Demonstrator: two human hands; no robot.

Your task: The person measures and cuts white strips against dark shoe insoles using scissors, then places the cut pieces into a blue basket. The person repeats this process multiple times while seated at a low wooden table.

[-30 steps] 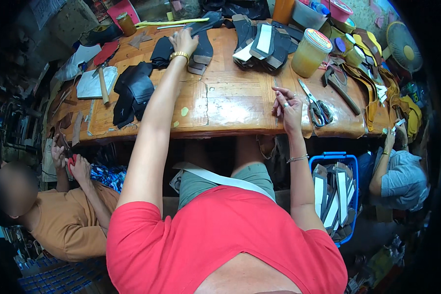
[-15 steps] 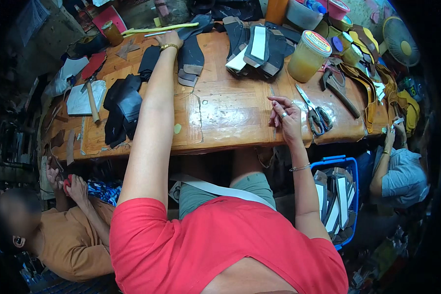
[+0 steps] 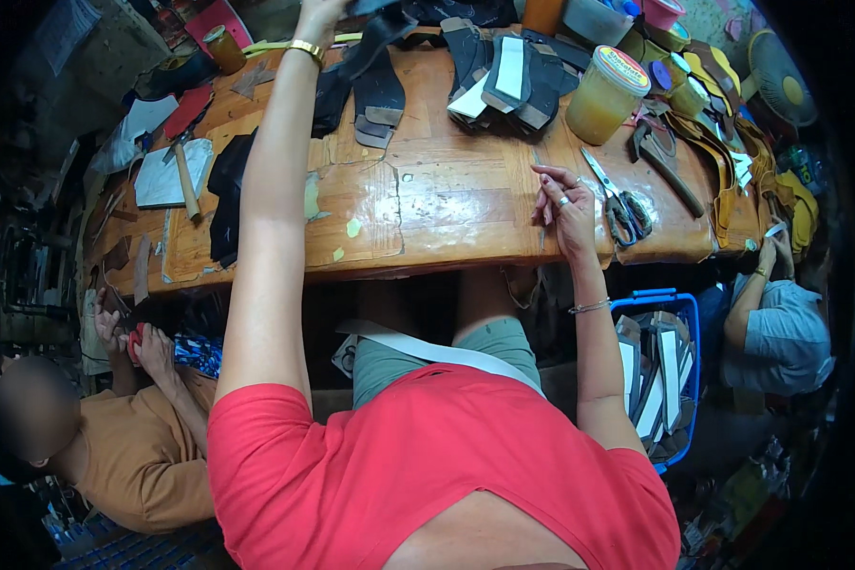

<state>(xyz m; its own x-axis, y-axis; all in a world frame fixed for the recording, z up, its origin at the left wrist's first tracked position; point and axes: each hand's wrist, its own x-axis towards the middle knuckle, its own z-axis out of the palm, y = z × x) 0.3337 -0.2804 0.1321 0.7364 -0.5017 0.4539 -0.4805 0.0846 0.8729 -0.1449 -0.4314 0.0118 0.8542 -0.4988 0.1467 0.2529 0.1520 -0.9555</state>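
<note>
At the far edge of the table my left hand [image 3: 321, 13] is raised, partly cut off by the top of the picture. Its fingers are closed on a dark leather piece [image 3: 382, 40], which hangs beside the hand. Below that piece lies another dark cut piece [image 3: 380, 100] with brownish ends. My right hand [image 3: 568, 217] hovers over the near right part of the table, fingers loosely bent and apart, holding nothing. Closest to it are the scissors [image 3: 619, 204], lying with their blades pointing away. A stack of dark pieces [image 3: 532, 90] with white strips lies farther back.
A jar of yellowish paste [image 3: 603, 100] and a hammer [image 3: 670, 171] stand and lie at right. Another hammer [image 3: 186, 180] rests on a white slab [image 3: 152, 185] at left. A blue basket [image 3: 691, 380] holds pieces beside my right arm. Co-workers sit at both sides.
My left hand has risen and moved farther away, lifting a dark leather piece off the table. My right hand keeps nearly the same place and pose. The view has shifted slightly.
</note>
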